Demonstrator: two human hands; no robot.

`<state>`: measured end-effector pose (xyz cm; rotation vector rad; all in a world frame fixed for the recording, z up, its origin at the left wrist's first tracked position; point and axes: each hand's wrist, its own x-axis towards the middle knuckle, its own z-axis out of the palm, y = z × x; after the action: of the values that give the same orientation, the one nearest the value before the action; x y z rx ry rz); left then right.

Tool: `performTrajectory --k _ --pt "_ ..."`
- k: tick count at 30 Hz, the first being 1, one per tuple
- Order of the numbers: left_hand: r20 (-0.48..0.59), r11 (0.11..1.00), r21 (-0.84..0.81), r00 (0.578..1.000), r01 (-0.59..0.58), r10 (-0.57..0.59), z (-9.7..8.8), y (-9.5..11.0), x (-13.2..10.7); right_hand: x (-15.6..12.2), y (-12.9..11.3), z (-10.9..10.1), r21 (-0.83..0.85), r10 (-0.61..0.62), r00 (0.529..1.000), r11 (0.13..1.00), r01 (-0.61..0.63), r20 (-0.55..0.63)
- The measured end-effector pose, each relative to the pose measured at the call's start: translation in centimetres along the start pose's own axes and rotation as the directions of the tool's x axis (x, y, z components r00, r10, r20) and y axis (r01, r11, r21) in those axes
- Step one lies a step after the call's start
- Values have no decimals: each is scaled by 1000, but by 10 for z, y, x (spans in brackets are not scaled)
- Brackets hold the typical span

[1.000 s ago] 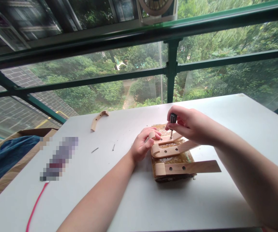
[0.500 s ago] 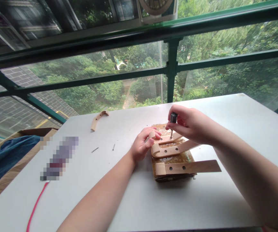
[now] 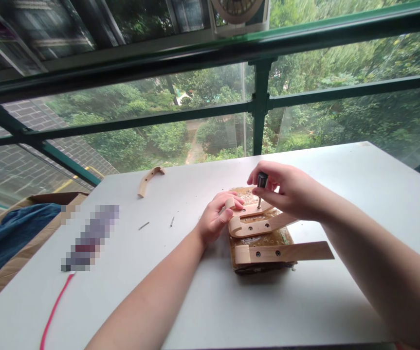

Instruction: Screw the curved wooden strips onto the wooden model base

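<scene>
My right hand (image 3: 281,187) grips the black handle of a short screwdriver (image 3: 263,180), whose tip meets a screw in the farthest wooden hook (image 3: 250,210). Thumb and fingers of my left hand (image 3: 215,216) clasp the left end of that same hook, pressing it on a tape-wrapped block (image 3: 268,239). Nearer to me on the block lie a middle wooden hook (image 3: 259,227) and a front wooden hook (image 3: 295,252), each with two screws showing. The far hook's right end is partly hidden behind my right hand.
A loose curved wooden hook (image 3: 147,180) lies at the table's far left. Two screws (image 3: 144,226) rest left of my hand. A pixelated object with a red cord (image 3: 58,304) lies at left, beside a cardboard box (image 3: 34,228) holding blue cloth. A green railing (image 3: 259,107) stands behind the table.
The fingers of my right hand have shifted slightly around the screwdriver handle. My left hand and the wooden hooks keep their places.
</scene>
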<state>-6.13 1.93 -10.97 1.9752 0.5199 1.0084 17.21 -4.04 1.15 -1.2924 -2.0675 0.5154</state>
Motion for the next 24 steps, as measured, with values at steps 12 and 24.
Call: performTrajectory --k 12,24 --pt "6 1000 22 1000 1 -1 -1 2 1 1 3 2 -25 -32 999 999 33 28" --pt "5 1000 8 1000 0 0 0 0 0 -1 1 2 44 -51 998 998 49 40"
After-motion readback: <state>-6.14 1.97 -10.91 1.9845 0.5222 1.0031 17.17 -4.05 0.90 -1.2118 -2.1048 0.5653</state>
